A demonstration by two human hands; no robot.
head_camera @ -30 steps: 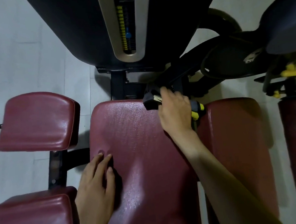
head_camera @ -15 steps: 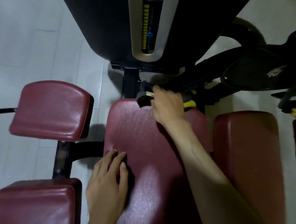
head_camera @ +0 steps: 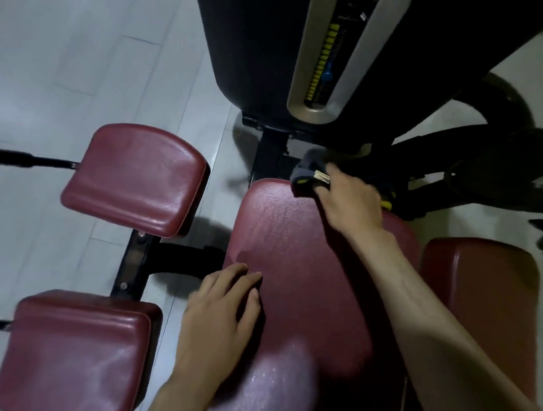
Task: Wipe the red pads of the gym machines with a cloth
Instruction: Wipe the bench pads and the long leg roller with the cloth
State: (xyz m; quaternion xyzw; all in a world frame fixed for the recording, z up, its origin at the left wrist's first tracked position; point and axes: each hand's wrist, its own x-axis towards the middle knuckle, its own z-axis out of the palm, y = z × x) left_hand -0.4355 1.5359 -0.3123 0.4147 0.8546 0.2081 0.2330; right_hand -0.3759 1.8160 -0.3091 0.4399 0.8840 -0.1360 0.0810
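Observation:
A long red seat pad runs up the middle of the view. At its far end my right hand grips a dark grey cloth with yellow trim and holds it down on the pad's top edge. My left hand rests flat on the pad's left side, fingers straight. Two smaller red pads sit to the left, one upper and one lower. Another red pad lies to the right, partly behind my right forearm.
The black weight stack housing with a silver frame and yellow plate markers stands just beyond the seat pad. Black frame arms reach right. A black bracket joins the two left pads. Pale floor tiles fill the left.
My right hand with the cloth has slid left along the far end of the seat pad. My left hand stays flat on the pad. The camera has swung, shifting everything rightward in view.

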